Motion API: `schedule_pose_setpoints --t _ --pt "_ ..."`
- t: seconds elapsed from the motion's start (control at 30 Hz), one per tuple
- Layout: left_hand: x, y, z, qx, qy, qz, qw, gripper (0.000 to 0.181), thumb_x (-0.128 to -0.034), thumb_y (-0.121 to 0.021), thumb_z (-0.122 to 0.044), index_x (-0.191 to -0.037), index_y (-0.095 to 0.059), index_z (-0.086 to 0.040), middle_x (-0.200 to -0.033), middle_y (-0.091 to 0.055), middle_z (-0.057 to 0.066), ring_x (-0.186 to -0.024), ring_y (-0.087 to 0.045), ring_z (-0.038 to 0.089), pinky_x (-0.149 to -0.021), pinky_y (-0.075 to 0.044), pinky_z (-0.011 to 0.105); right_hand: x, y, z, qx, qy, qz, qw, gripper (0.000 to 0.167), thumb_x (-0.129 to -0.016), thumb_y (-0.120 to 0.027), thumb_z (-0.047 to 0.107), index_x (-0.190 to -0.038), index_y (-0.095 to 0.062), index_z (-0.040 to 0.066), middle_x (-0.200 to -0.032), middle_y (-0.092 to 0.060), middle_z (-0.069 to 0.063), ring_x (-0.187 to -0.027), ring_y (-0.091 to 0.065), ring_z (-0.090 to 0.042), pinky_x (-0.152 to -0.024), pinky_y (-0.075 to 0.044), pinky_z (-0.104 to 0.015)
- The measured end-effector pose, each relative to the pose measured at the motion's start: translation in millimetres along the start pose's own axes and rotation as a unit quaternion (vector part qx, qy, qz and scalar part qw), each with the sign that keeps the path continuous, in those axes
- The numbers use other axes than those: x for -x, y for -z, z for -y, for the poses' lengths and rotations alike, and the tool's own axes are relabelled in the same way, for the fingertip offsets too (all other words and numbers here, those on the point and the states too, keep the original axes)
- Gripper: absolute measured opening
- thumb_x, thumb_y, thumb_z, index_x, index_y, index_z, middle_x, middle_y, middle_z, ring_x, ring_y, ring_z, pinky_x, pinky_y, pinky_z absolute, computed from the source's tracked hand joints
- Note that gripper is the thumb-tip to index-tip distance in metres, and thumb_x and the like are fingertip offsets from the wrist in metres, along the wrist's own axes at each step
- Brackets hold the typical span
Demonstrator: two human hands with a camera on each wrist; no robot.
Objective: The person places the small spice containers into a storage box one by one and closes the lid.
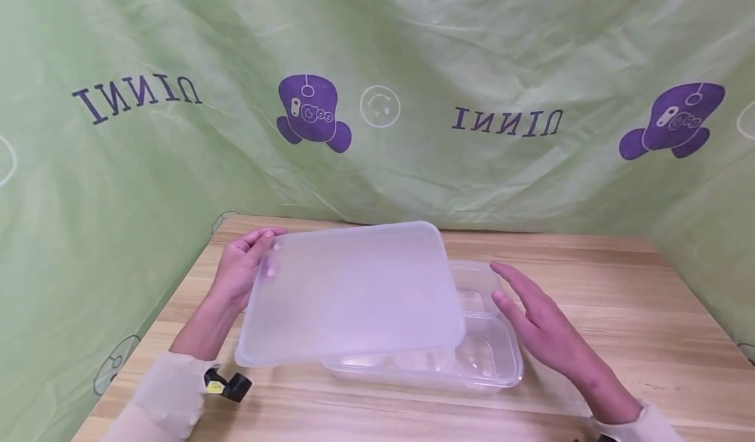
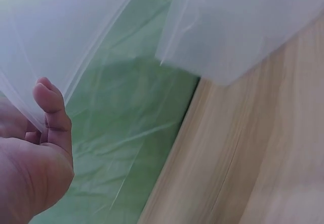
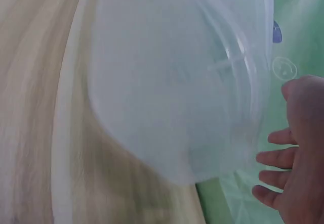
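A frosted plastic lid (image 1: 354, 291) hangs tilted above a clear divided container (image 1: 507, 357), hiding much of its left and far parts. My left hand (image 1: 238, 268) pinches the lid near its far left corner; the thumb lies on the upper face. The left wrist view shows that hand (image 2: 40, 158) at the lid's edge (image 2: 61, 42). To the right of the container, my right hand (image 1: 545, 327) is held with fingers extended and nothing in it. In the right wrist view, its fingers are apart from the container (image 3: 167, 92).
Everything is over a wood-grain table (image 1: 613, 298). A green curtain (image 1: 413, 35) with purple prints hangs behind the table and along its sides. A black strap device (image 1: 236, 386) sits on the left wrist.
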State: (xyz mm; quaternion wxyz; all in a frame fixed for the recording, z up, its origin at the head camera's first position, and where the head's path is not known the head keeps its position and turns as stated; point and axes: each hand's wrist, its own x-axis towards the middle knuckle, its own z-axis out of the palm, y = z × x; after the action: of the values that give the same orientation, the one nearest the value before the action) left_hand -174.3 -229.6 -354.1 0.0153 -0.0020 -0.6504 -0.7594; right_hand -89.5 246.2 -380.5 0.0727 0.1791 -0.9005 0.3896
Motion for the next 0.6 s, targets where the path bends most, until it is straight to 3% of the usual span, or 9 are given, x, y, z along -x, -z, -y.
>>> schedule_pose_setpoints --t 0.13,0.2,0.37,0.5,0.6 --pt "2.8 -14.6 5.5 -0.018 0.000 0.010 0.9998 0.023 -0.1066 -0.061 -0.022 -0.114 -0.075 -0.005 -0.094 -0.067 0.000 -0.071 -0.062 0.006 -0.057 -0.056 0.019 -3.4 -4 9 -0.001 0.015 -0.004 0.9999 0.054 -0.111 -0.049 0.022 -0.163 -0.032 0.016 -0.147 -0.057 -0.003 -0.139 -0.046 -0.028 -0.108 -0.044 -0.044" --pt "4.0 -20.9 8.1 -0.014 -0.001 0.021 0.9997 0.026 -0.1075 -0.059 -0.021 -0.117 -0.073 -0.001 -0.092 -0.065 0.000 -0.065 -0.060 0.006 -0.053 -0.054 0.019 -4.3 -6 12 -0.001 0.017 -0.005 0.9999 0.055 -0.112 -0.049 0.021 -0.163 -0.031 0.016 -0.137 -0.064 0.002 -0.131 -0.054 -0.024 -0.097 -0.051 -0.040" --pt "5.8 -34.2 13.0 -0.005 -0.004 0.047 0.9989 0.031 -0.1087 -0.056 -0.018 -0.122 -0.067 0.008 -0.089 -0.063 0.001 -0.051 -0.057 0.007 -0.046 -0.051 0.019 -5.9 -8 18 -0.001 0.005 -0.019 0.9998 0.054 -0.110 -0.053 0.022 -0.160 -0.037 0.013 -0.119 -0.070 0.005 -0.111 -0.064 -0.018 -0.086 -0.053 -0.041" --pt "6.3 -43.6 15.0 -0.011 0.003 0.055 0.9984 0.035 -0.1094 -0.054 -0.016 -0.126 -0.062 0.013 -0.090 -0.062 0.002 -0.048 -0.056 0.009 -0.044 -0.050 0.020 -6.8 -9 22 0.005 0.005 -0.032 0.9995 0.051 -0.108 -0.057 0.020 -0.156 -0.044 0.013 -0.099 -0.067 0.010 -0.090 -0.061 -0.011 -0.077 -0.049 -0.033" --pt "6.5 -49.5 16.8 -0.017 0.007 0.061 0.9980 0.035 -0.1092 -0.054 -0.014 -0.129 -0.059 0.015 -0.090 -0.061 0.002 -0.048 -0.055 0.009 -0.044 -0.049 0.020 -7.5 -9 23 0.006 0.009 -0.042 0.9991 0.049 -0.106 -0.061 0.018 -0.153 -0.049 0.012 -0.088 -0.061 0.010 -0.065 -0.049 -0.005 -0.068 -0.044 -0.028"
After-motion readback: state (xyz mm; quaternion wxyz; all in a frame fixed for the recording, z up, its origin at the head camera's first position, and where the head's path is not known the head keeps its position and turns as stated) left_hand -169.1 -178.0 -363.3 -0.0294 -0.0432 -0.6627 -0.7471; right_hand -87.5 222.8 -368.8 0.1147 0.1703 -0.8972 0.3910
